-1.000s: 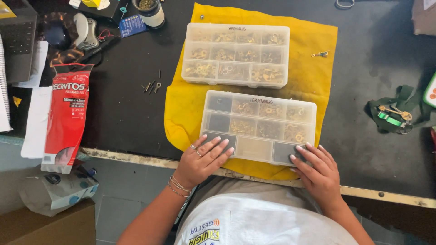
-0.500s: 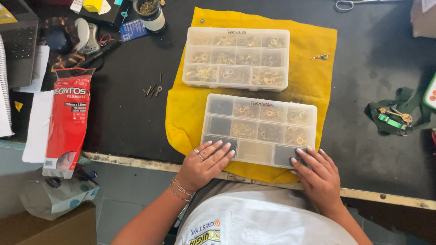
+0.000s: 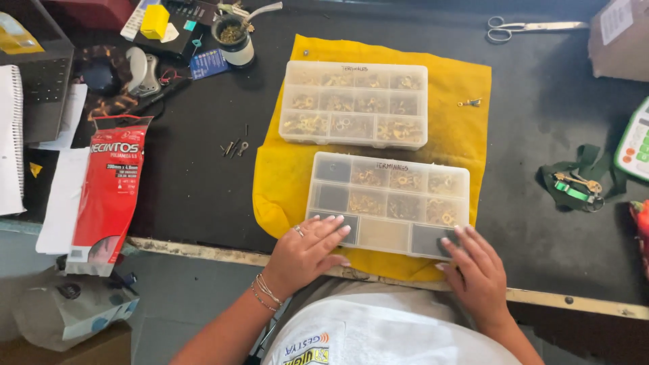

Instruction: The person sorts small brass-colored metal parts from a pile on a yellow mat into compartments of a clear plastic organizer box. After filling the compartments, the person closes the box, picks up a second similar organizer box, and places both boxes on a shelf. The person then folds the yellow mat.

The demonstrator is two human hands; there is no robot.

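Neither grip is closed: left hand (image 3: 307, 253) and right hand (image 3: 476, 274) rest flat-fingered on the near organizer box (image 3: 389, 203), which lies crosswise.

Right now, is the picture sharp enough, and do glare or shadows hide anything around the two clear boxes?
In the head view, light is even and soft; the near compartment box and far compartment box are sharp, their clear lids only mildly hazy, without strong glare. The left hand and right hand show no motion blur. The black tabletop is dark but readable; small metal parts inside stay too fine to identify.
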